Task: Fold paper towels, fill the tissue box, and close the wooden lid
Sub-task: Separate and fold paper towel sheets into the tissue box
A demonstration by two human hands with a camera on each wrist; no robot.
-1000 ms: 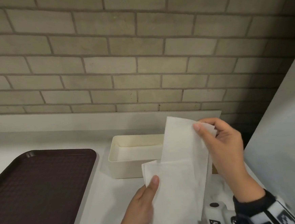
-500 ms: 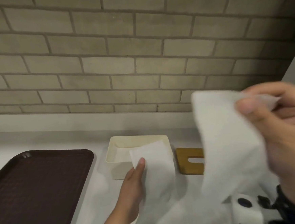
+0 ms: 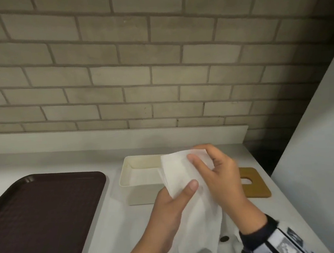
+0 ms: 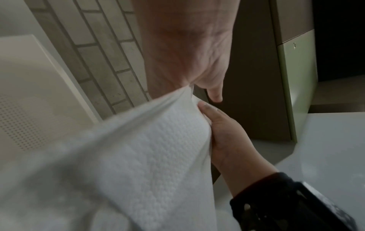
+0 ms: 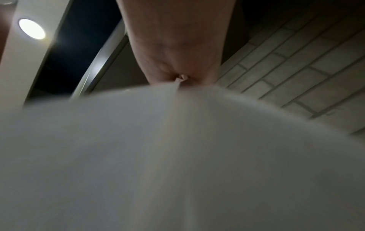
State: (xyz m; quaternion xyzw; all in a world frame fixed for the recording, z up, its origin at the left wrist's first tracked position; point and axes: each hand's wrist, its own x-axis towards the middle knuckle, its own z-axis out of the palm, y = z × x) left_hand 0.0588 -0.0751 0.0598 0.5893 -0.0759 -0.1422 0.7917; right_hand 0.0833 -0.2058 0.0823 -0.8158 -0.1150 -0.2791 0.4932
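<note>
Both hands hold one white paper towel [image 3: 180, 173] in the air just in front of the open cream tissue box [image 3: 138, 185]. My left hand [image 3: 176, 199] pinches the towel from below, thumb on its face. My right hand [image 3: 211, 162] pinches its upper edge, thumb on top. The towel [image 4: 158, 148] hangs down towards the counter, and it fills the lower part of the right wrist view [image 5: 177, 156]. The wooden lid [image 3: 252, 183] with its slot lies flat on the counter to the right of the box, partly behind my right hand.
A dark brown tray [image 3: 45, 215] lies on the white counter [image 3: 113, 220] at the left. A brick wall [image 3: 157, 67] runs behind the box. A pale panel [image 3: 320, 154] rises at the right edge of the counter.
My right hand has come down and left from high up near the camera, bringing the towel's top edge to my left hand. The two hands now meet over the box's right end.
</note>
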